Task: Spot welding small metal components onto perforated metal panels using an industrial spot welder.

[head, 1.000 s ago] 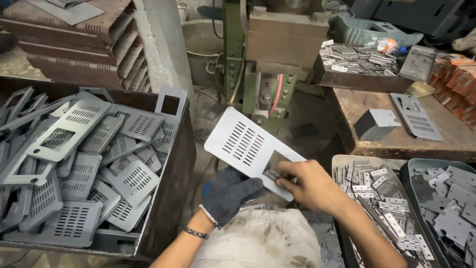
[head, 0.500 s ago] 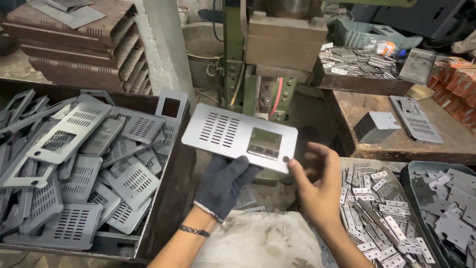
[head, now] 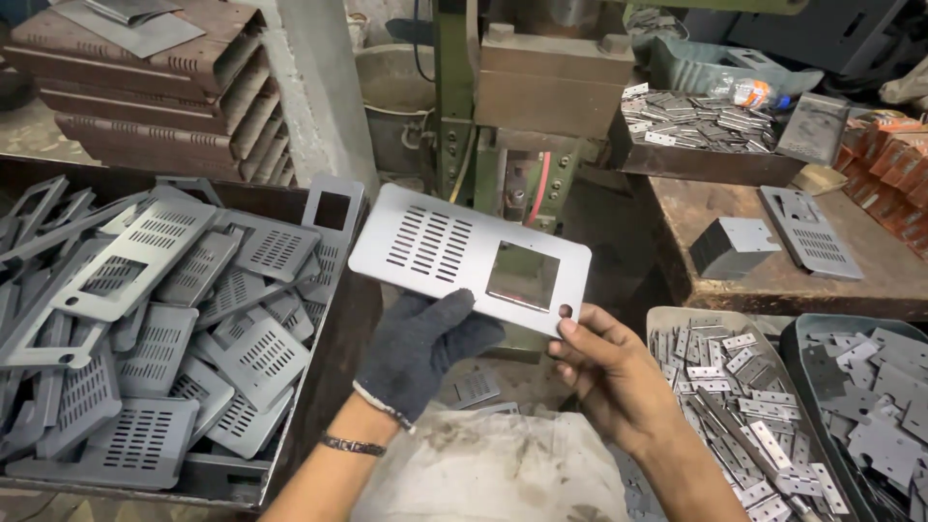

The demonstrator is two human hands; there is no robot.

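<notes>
Slotted plate (head: 454,253) between both hands, free air around edges

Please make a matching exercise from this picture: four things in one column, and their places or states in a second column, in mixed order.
1. slotted metal plate
2. left hand
3. grey plates
4. small hinges

a. piled in the big bin at the left
b. wears a dark glove
c. lie in the tray at the right
d. held up by both hands

Pairs: 1-d, 2-b, 3-a, 4-c
</notes>
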